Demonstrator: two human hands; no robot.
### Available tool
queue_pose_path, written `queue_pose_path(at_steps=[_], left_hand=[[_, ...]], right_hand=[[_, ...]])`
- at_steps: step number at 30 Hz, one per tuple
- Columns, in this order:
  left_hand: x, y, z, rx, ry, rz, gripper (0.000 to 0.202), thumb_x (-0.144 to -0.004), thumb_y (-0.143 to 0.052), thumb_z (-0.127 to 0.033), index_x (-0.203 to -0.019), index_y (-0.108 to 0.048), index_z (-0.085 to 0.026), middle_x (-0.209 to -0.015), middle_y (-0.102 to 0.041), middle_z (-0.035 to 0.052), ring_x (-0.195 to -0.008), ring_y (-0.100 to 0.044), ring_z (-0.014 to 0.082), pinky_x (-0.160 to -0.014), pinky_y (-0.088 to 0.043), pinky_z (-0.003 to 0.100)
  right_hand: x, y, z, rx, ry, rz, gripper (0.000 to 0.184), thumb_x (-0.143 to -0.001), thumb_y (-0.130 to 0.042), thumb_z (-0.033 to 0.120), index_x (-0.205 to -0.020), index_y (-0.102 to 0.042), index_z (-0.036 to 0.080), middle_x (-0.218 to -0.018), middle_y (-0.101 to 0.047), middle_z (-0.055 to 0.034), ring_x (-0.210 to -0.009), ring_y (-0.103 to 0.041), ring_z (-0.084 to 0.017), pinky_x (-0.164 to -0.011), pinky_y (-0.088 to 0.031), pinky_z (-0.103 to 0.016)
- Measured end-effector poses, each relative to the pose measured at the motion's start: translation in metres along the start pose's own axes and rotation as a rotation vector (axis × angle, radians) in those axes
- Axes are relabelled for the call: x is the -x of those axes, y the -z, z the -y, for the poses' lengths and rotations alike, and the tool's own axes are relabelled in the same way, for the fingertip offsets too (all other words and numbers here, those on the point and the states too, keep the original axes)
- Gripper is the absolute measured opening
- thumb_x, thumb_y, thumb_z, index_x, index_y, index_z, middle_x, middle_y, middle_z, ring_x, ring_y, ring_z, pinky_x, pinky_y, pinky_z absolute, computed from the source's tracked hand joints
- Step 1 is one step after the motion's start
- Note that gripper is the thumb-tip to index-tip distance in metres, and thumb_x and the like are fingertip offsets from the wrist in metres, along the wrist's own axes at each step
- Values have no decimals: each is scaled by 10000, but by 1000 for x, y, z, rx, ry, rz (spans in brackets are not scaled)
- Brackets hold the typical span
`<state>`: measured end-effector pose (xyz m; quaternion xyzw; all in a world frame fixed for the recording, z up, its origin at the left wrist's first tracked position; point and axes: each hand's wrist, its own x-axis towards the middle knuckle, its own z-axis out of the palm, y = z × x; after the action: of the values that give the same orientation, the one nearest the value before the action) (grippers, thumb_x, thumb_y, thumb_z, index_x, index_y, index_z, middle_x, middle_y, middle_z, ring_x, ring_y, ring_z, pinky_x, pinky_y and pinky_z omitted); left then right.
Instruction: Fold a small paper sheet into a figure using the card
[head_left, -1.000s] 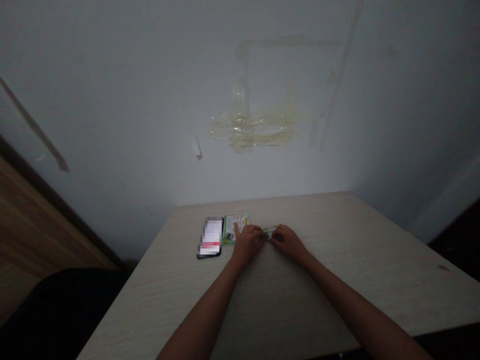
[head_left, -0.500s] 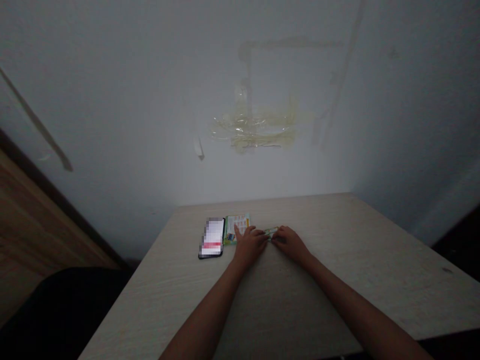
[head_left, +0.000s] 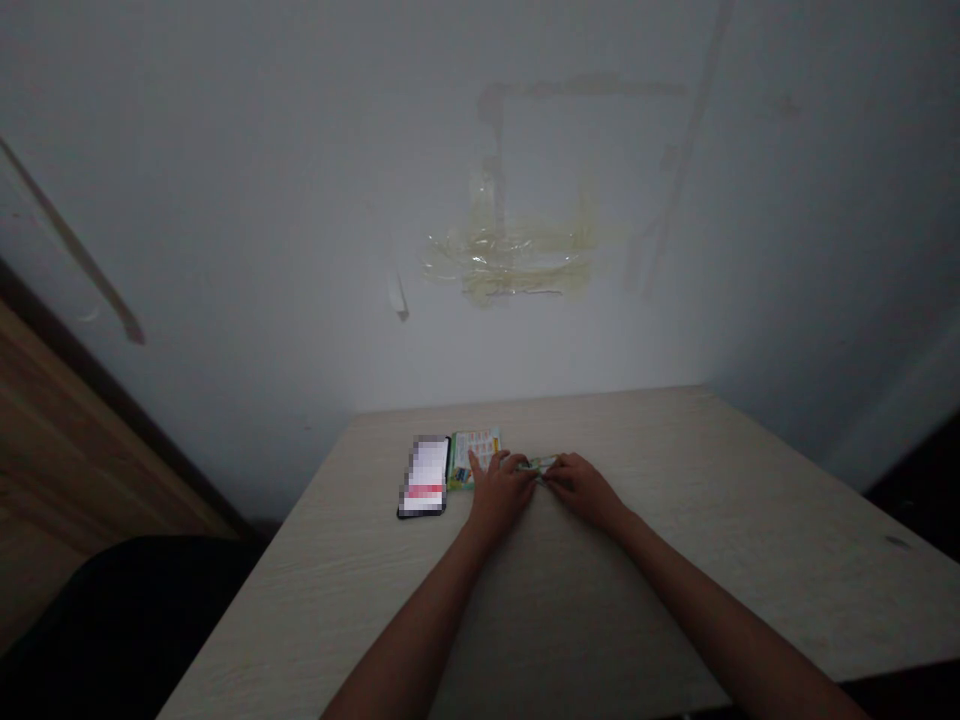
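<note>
Both hands [head_left: 541,488] pinch small green packet [head_left: 541,463] on table [head_left: 675,560].

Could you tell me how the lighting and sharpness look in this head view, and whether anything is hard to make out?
Head view: dim and soft; the wall is brightest. The phone screen glows and is pixelated. The small item between the left hand and right hand is too small and dark to identify. The leaflet print is unreadable; table edges bow from lens distortion.

A pale wood-grain worktop [head_left: 675,560] butts against a dim grey-white wall [head_left: 225,200]. Above the worktop, yellowed tape residue [head_left: 510,262] clings to the wall. Left of the worktop runs a brown wooden panel [head_left: 67,450]. Light is low.
</note>
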<state>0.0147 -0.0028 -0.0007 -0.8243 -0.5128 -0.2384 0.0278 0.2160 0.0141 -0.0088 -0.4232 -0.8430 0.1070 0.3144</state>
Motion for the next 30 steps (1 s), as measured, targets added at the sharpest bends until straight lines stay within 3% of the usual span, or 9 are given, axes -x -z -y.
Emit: queue_pose_path(at_steps=[5, 10, 18, 30], left_hand=[[0, 1, -4, -7, -21, 24, 243, -931, -540, -341, -1136, -664, -386, -1155, -697, -10, -1252, -487, 264, -1066, 84, 776], [3, 1, -5, -6, -23, 30, 270, -938, -518, -373, -1176, -644, -392, -1168, -701, -9, -1302, -456, 303, -1045, 100, 791], [5, 4, -8, -43, -40, 67, 316, -913, -541, -425, -1221, -610, -433, -1222, -677, -10, -1314, -436, 352, -1024, 79, 819], [11, 1, -5, -39, -44, 59, 326, -932, -515, -410, -1248, -595, -425, -1288, -640, -3, -1310, -438, 333, -1049, 61, 799]], right_hand=[[1, 0, 0, -35, 4, -13, 249, -845, -579, 130, -1020, -733, 221, -1031, -696, -61, -991, -601, -197, -925, -470, -338], [2, 0, 0, -58, -6, -19, 272, -861, -567, 156, -1071, -722, 231, -1117, -694, -65, -1046, -604, -205, -969, -468, -363], [2, -1, -6, -65, -39, -6, 273, -857, -570, 161, -1072, -726, 220, -1115, -703, -81, -1060, -613, -208, -979, -475, -378], [2, 1, -5, -71, -56, -1, 276, -858, -563, 152, -1064, -725, 236, -1114, -706, -72, -1062, -613, -204, -980, -473, -391]])
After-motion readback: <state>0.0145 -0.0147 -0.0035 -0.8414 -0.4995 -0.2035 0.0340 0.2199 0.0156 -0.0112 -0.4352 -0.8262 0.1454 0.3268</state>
